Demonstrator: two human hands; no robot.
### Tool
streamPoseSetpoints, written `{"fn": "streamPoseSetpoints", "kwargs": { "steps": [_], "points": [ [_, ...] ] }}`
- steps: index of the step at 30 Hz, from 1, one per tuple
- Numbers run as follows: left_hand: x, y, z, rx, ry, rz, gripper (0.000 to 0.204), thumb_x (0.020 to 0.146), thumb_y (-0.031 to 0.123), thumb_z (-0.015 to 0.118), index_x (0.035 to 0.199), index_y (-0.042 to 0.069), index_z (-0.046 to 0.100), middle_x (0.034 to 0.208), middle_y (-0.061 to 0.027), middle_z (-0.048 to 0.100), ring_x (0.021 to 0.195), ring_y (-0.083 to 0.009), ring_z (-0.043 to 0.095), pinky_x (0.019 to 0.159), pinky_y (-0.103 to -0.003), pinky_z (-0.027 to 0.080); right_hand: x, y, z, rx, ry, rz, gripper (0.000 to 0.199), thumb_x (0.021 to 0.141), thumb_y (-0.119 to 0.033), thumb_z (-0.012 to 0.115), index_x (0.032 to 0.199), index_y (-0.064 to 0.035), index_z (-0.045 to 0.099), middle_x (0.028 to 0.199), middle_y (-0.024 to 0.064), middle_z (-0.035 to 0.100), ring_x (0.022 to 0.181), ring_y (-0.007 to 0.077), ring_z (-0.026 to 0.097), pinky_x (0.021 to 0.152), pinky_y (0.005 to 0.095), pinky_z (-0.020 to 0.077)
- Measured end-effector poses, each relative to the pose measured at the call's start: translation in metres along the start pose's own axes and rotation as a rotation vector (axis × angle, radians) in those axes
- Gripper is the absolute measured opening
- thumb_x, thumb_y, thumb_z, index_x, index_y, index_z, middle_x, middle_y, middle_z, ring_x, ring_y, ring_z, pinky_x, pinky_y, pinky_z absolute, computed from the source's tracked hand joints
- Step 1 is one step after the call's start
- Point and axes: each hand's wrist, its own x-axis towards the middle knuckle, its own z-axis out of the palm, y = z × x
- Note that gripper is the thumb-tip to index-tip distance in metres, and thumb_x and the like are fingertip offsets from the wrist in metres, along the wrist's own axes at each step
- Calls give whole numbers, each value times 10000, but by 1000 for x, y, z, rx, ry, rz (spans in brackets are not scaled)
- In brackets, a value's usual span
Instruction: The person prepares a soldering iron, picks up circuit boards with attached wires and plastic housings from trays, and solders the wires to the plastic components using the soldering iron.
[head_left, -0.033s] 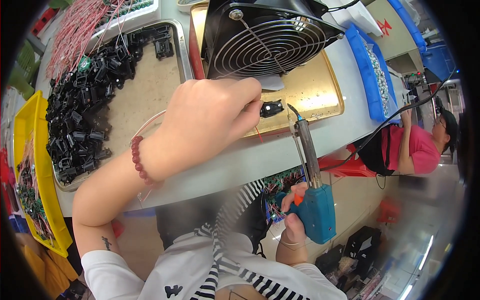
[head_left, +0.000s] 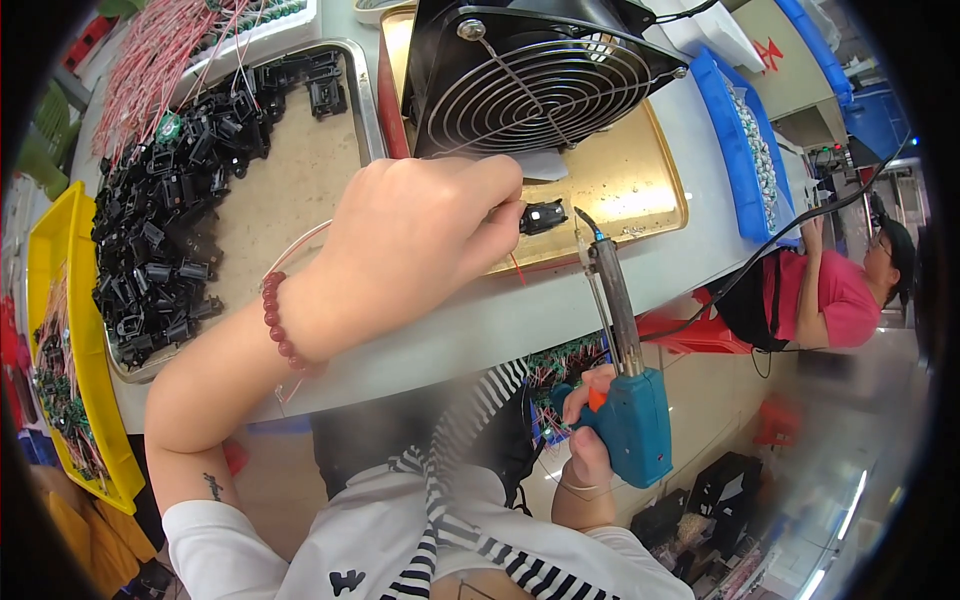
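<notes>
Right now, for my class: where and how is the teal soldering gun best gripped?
Probably best to take the soldering gun by its thick teal handle, coming from the near side, as the right hand does. The handle sits nearest; the slim metal barrel points away toward the black part in the left hand, and its tip may be hot.

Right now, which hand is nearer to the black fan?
Left. The left hand, gripping a black part, is close in front of the fan; the right hand, holding the teal soldering gun, is farther off, below the table edge in view.
</notes>
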Motion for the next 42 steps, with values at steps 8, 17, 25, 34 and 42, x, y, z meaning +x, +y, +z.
{"fn": "streamPoseSetpoints", "kwargs": {
  "steps": [8,17,25,34,42],
  "points": [
    [0,-1,1,25,1,1,74,828,96,672,804,43,627,670,-99,630,563,-237,636,502,-319,492,1,0,0,29,-9,-17,567,754,-362,789,1156,-26,572,1114,88,558,705,153,568,645,281,431],
    [0,0,-1,-10,7,10,75,831,107,672,812,49,628,676,-115,632,566,-266,631,499,-343,493,-1,6,1,108,-34,-115,582,764,-237,746,1220,42,516,1152,169,525,644,152,546,549,281,417],
    [1,8,0,-11,-32,-45,180,795,236,681,827,76,606,675,-130,622,646,-339,653,552,-436,513,3,16,-5,-44,75,-265,646,768,-365,651,1221,70,495,1076,115,546,715,132,517,639,242,397],
    [4,-4,11,58,0,9,178,746,196,666,823,36,654,655,-141,655,607,-326,667,541,-432,521,20,22,-20,787,-543,-183,574,840,174,391,1387,3,426,1376,97,494,1266,240,424,1055,324,307],
    [5,-11,-2,-52,-66,316,199,774,238,686,831,47,685,784,-163,650,708,-333,670,582,-421,534,16,16,-10,511,-333,-268,552,818,67,474,1362,68,384,1276,135,532,1006,257,518,870,332,413]
  ]
}}
